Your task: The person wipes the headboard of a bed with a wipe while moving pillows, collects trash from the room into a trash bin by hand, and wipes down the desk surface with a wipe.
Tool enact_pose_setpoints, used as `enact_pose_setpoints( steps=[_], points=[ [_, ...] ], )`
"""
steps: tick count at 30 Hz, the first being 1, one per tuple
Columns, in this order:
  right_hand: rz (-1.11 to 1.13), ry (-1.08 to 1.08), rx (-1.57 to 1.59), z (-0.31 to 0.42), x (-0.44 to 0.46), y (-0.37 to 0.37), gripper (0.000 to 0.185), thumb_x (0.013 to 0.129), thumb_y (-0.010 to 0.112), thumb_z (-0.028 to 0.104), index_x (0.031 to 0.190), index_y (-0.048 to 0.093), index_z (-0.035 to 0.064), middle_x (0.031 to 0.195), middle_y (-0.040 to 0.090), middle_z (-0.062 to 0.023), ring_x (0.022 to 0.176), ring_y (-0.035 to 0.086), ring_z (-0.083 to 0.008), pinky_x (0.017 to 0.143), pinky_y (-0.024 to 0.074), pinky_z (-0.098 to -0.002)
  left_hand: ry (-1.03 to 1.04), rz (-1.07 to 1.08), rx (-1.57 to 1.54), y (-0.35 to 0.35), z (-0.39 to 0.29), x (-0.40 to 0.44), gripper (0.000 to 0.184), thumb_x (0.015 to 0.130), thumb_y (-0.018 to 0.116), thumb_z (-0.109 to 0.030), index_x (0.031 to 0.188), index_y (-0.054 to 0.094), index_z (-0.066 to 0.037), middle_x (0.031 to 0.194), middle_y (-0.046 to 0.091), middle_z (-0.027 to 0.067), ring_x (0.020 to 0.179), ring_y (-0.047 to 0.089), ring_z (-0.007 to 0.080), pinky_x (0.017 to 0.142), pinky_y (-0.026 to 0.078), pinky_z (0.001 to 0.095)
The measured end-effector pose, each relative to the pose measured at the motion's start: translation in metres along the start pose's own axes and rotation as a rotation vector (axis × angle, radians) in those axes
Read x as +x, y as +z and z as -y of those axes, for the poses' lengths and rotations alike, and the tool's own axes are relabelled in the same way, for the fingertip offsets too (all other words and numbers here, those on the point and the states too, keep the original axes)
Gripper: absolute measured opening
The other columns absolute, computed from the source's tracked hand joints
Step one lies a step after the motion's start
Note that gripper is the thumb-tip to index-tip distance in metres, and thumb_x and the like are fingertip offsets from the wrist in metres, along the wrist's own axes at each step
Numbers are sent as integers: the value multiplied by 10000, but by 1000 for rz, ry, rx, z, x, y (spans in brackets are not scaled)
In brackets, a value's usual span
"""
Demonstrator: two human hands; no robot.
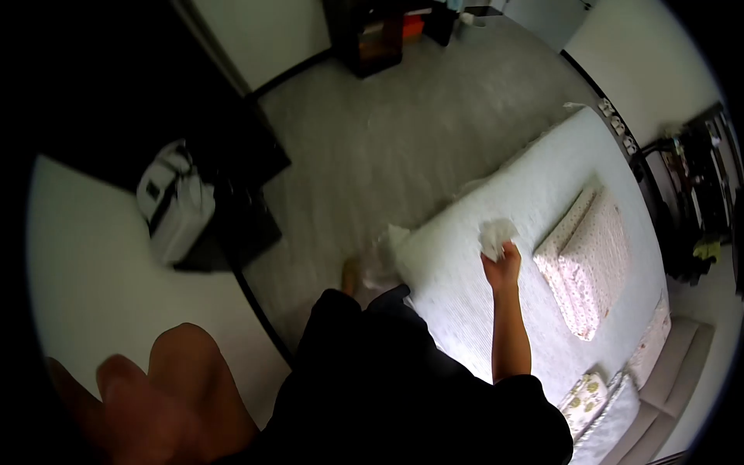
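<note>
My right hand (502, 267) is closed around a crumpled white tissue or cloth (497, 235), whose exact kind I cannot make out. It is over the bed (465, 298), which has a pale ribbed cover. To the right of this hand lies a folded blanket (590, 267) with a small pink pattern. At the lower left, very close to the camera, my left hand (143, 411) is raised and blurred. Its fingers are too smeared to read, and no held thing shows there.
A white and grey bag (177, 205) rests on a dark cabinet (248, 225) at left. Pillows (585, 403) lie by the headboard (666, 372). A dark shelf unit (364, 39) stands at the far wall. Grey floor (387, 132) runs beside the bed.
</note>
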State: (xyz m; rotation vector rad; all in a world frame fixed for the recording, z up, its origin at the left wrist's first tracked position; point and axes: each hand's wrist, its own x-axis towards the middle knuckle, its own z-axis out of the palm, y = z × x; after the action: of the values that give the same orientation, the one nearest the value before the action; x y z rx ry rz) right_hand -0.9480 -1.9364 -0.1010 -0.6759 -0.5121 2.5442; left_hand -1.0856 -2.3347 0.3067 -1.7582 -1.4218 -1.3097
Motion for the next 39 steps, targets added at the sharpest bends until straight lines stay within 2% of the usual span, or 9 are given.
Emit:
enact_pose_setpoints(
  steps=[2, 3, 9, 15, 22, 27, 28, 33, 39],
  points=[
    [-146, -103, 13, -5, 10, -2, 440, 747, 524, 166, 1170, 491, 53, 1113, 572, -93, 960, 569, -233, 752, 483, -326, 45, 1, -60, -13, 57, 13, 296, 823, 619, -202, 1077, 484, -133, 1273, 344, 158, 1107, 416, 272, 932, 362, 453],
    [-267, -132, 30, -8, 9, 7, 317, 730, 533, 129, 1042, 541, 75, 1008, 600, -68, 924, 576, -217, 737, 477, -330, 63, -1, -94, -16, 84, 21, 294, 824, 619, -204, 1074, 484, -131, 1270, 346, 160, 1106, 417, 273, 932, 362, 454],
    [-328, -211, 202, -35, 48, 43, 315, 706, 520, 106, 1017, 548, 66, 1007, 601, -72, 925, 575, -233, 784, 472, -330, 119, 20, -261, -3, 230, 57, 281, 826, 620, -215, 1051, 480, -120, 1253, 356, 171, 1099, 429, 279, 934, 364, 457],
    [-285, -137, 281, -32, 194, 47, 416, 695, 528, 106, 1110, 518, 77, 1076, 580, -87, 972, 559, -241, 837, 460, -328, 120, 11, -383, 51, 374, 87, 272, 829, 622, -226, 1028, 477, -110, 1236, 366, 182, 1091, 440, 286, 936, 365, 461],
    [-64, -230, 272, 77, 395, 142, 451, 683, 584, 118, 1119, 507, 32, 1093, 575, -109, 995, 555, -254, 853, 459, -347, 56, -109, -665, 159, 540, 174, 267, 832, 623, -239, 1001, 473, -97, 1216, 378, 195, 1083, 453, 293, 939, 366, 465],
    [-52, -350, 293, 185, 495, 217, 455, 722, 565, 198, 1151, 515, 54, 1135, 564, -89, 1016, 538, -240, 853, 432, -342, -371, -162, -1049, 264, 657, 198, 267, 835, 624, -248, 982, 470, -89, 1202, 387, 204, 1077, 462, 299, 940, 367, 467],
    [-130, -375, 285, 205, 505, 228, 455, 735, 547, 227, 1157, 515, 60, 1137, 564, -87, 1022, 535, -240, 850, 429, -342, -480, -33, -1184, 275, 692, 192, 289, 786, 673, -244, 949, 473, -115, 1265, 370, 211, 1260, 272, 298, 1052, 192, 471],
    [-68, -463, 335, 310, 569, 239, 423, 810, 491, 324, 1162, 517, 91, 1127, 568, -65, 999, 544, -224, 820, 433, -337, -1230, -212, -1089, 403, 826, 133, 165, 863, 560, -240, 835, 489, -94, 1081, 518, 107, 1056, 460, 217, 965, 324, 396],
    [-286, -658, 272, 459, 636, 203, 511, 855, 460, 575, 1116, 533, 141, 1000, 592, -19, 872, 546, -176, 718, 433, -344, -1276, -8, -1309, 593, 961, 185, 176, 900, 511, -219, 815, 522, -65, 983, 558, 74, 936, 505, 179, 887, 382, 349]
  ],
)
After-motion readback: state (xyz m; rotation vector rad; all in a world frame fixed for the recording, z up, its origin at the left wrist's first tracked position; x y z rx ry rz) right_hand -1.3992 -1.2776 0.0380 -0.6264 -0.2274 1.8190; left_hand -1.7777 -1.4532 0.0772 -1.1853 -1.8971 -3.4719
